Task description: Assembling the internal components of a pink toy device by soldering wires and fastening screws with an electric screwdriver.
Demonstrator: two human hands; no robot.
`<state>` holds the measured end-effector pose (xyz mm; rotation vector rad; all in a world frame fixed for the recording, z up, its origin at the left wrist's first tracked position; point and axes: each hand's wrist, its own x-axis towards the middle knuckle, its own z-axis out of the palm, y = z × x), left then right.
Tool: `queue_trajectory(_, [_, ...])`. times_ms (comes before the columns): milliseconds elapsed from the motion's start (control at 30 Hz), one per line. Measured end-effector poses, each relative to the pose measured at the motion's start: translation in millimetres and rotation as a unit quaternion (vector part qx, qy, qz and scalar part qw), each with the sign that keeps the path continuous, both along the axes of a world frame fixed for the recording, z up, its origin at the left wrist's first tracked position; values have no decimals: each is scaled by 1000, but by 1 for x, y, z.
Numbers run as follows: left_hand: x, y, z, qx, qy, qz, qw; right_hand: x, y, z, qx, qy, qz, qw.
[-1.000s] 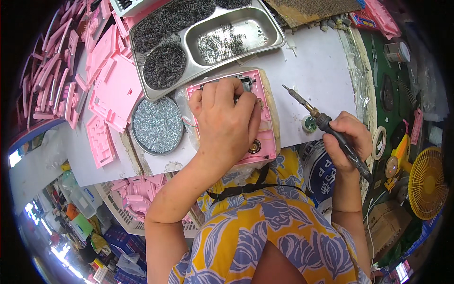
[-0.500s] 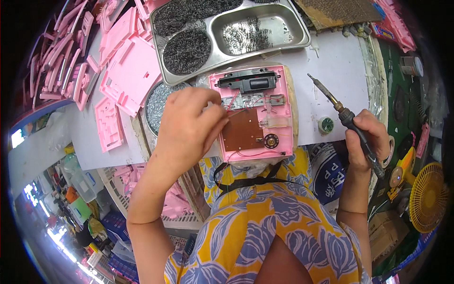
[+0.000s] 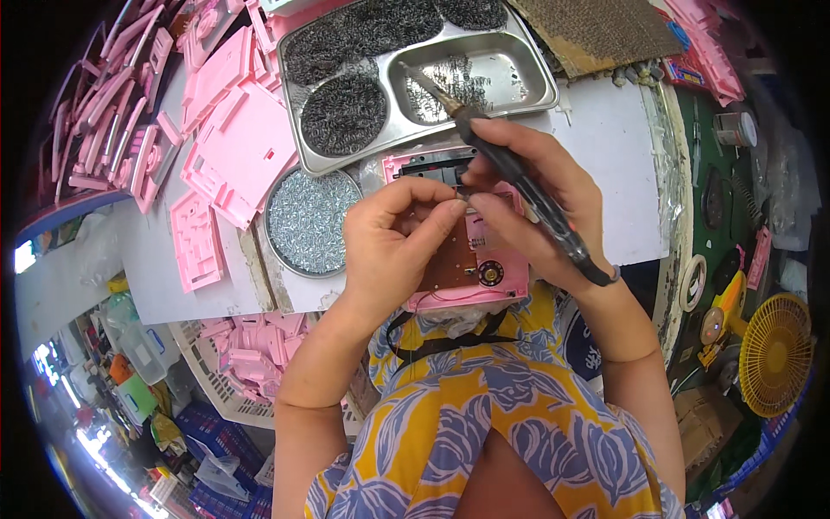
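Observation:
My right hand (image 3: 553, 212) grips a black-handled soldering iron (image 3: 517, 176) slanting across the palm, its tip pointing up and left over the metal tray. Thumb and fingertips of that hand also meet a tiny piece too small to make out. My left hand (image 3: 385, 238) pinches at the same spot, fingertips against the right ones. Directly beneath lies an open pink plastic housing (image 3: 510, 285), with a brown circuit board (image 3: 443, 266), a round speaker-like part (image 3: 490, 273) and a black mechanism (image 3: 419, 171). My hands hide much of its middle.
Behind the housing, a compartmented metal tray (image 3: 406, 131) bears dark springs. Silver small parts (image 3: 311, 221) fill a round dish at left. Pink plastic panels (image 3: 246, 134) pile up far left, more in a white basket (image 3: 203, 368) below. A yellow fan (image 3: 775, 355) stands at right.
My right hand has swung in from the right with the soldering iron, now over the housing. The left has shifted slightly right and down, uncovering the silver parts; the fingertips of both now meet.

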<state>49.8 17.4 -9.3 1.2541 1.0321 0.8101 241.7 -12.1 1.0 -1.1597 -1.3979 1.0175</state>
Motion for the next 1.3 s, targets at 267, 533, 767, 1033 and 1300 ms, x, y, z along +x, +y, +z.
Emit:
queue_trajectory(267, [-6,1,-3,37,59,-46,996,-15,4,-9,22,16,-39,999])
queue_trajectory(533, [-7,2,-8,-32,19,-7,999,-17,-8,-17,167,-191,-82,964])
queue_trajectory(767, [3,11,-10,228,225,-41,946,-6,-35,-31,162,-202,-88,962])
queue_trajectory(1033, [6,12,-17,260,259,-28,930,51,-38,-21,178,-73,-36,981])
queue_trajectory(1300, [4,11,-22,260,234,-18,937,56,-25,-19,216,-108,38,970])
